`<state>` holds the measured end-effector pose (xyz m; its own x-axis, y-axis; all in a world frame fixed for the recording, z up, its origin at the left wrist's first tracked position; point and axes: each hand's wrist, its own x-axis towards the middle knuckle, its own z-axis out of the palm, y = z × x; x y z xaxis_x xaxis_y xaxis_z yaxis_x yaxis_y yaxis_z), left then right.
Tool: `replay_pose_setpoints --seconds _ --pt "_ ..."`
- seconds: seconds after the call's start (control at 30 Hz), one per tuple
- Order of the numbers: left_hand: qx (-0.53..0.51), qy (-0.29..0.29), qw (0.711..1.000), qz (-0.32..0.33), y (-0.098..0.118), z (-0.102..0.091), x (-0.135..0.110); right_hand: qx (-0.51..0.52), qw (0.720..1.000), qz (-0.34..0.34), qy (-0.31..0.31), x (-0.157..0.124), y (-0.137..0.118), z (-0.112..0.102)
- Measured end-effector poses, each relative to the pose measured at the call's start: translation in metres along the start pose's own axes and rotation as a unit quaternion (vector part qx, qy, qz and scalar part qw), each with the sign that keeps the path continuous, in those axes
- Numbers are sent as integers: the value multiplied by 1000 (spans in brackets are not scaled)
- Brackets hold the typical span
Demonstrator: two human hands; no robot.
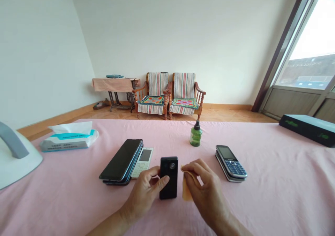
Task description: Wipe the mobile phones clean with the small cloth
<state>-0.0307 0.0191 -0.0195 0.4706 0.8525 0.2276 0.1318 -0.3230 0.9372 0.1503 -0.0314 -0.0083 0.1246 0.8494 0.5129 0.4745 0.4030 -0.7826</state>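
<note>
In the head view my left hand [146, 190] grips a black mobile phone [169, 185] by its left side. The phone is held upright, its back with a round camera lens turned toward me. Just right of it, my right hand [205, 187] pinches a folded yellow cloth [186, 190] that hangs below the fingers, apart from the phone. Left of my hands lies a stack of dark smartphones [123, 159], with a white keypad phone [142, 162] beside it. A blue keypad phone [230, 162] tops a small stack on the right.
A green spray bottle [196, 134] stands beyond my hands on the pink cloth [256, 208]. A tissue pack [69, 138] and a white appliance with a grey handle [18, 152] sit at the left, a black box [309, 127] at the far right. Two chairs [183, 89] stand behind.
</note>
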Motion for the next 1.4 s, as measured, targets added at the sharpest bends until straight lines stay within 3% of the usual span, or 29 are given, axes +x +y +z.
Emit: replay_pose_setpoints --seconds 0.1,0.23,0.53,0.8,0.93,1.1,1.27,1.4 --pt "-61 -37 997 -34 4 0 2 35 998 44 -23 -1 -1 2" --pt "-53 -47 997 -16 6 1 3 102 984 125 -79 -5 6 10" --pt "119 21 992 44 -2 7 2 98 979 161 -83 -5 9 12" --pt "149 -88 983 68 22 3 -6 73 983 150 -76 -5 6 11" --pt "212 -73 973 49 30 6 -16 64 986 136 -69 -4 6 10" --pt "287 -49 955 56 21 10 -21 -13 995 94 -31 0 9 1" --pt "281 -58 954 83 20 9 -20 -39 999 24 22 5 15 -6" --pt "264 -75 956 101 22 9 -20 -41 999 -9 20 7 21 -7"
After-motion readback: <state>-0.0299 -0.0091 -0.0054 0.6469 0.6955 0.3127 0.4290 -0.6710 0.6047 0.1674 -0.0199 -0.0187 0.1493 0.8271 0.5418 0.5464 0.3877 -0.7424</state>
